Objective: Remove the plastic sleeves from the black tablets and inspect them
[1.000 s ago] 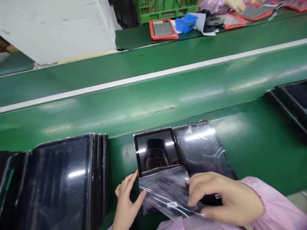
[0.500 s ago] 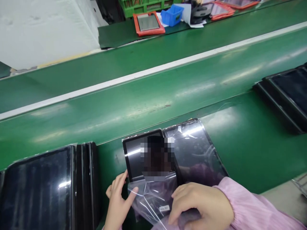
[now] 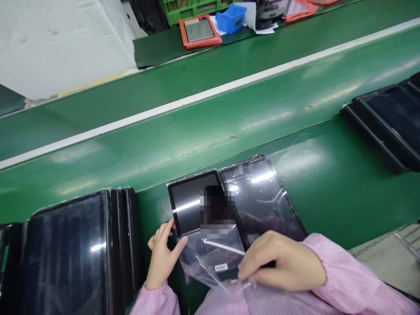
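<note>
Beside the black tablet (image 3: pixel 192 203), my left hand (image 3: pixel 161 258) steadies the plastic bag (image 3: pixel 210 258), fingers spread; my right hand (image 3: pixel 278 262) pinches its edge. Judged next: draw the bag further up.

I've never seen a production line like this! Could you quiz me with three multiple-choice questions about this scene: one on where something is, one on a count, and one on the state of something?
1. Where is the blue plastic bin?
A) Inside the large white box
B) On the far green bench, next to an orange-framed tray
C) On the floor at lower right

2. How many black-framed display panels lie side by side in front of the person?
A) One
B) Two
C) Five

3. What state is the left one of those panels in?
A) Completely bare
B) Standing upright in a rack
C) Its lower end is inside a clear plastic bag

Answers:
1. B: the bin sits just right of the tray.
2. B: exactly two lie next to each other.
3. C: the bag covers its lower end, with the left hand at one side and the right hand at the other.
</note>
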Action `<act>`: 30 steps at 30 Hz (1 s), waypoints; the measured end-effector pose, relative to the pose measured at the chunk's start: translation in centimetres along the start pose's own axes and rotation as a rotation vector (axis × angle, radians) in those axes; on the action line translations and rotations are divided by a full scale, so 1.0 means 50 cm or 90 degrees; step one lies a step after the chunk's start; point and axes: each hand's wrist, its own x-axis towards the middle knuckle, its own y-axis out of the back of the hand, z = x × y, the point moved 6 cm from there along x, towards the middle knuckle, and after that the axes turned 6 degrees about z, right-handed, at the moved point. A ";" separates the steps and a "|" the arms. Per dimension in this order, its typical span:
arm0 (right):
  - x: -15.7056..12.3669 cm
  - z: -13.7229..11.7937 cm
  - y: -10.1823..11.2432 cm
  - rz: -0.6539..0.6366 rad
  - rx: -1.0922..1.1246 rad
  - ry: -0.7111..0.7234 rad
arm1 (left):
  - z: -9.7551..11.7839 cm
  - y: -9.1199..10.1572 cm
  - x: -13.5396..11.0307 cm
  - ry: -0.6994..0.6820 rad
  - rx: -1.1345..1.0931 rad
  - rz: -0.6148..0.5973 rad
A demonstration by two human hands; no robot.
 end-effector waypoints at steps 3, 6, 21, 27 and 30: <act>0.033 -0.029 0.058 0.094 -0.140 0.046 | 0.004 0.001 0.010 -0.008 0.004 0.015; 0.102 -0.045 0.106 0.163 -0.289 0.079 | 0.011 0.001 0.023 -0.012 -0.002 0.013; 0.364 0.041 0.046 0.237 0.107 -0.245 | 0.033 0.008 0.029 -0.002 -0.015 -0.003; 0.290 0.038 0.128 0.274 0.052 -0.256 | 0.039 0.002 0.030 0.006 -0.019 0.019; 0.219 -0.018 0.177 0.322 0.008 -0.204 | 0.058 0.027 0.020 -0.009 -0.034 0.044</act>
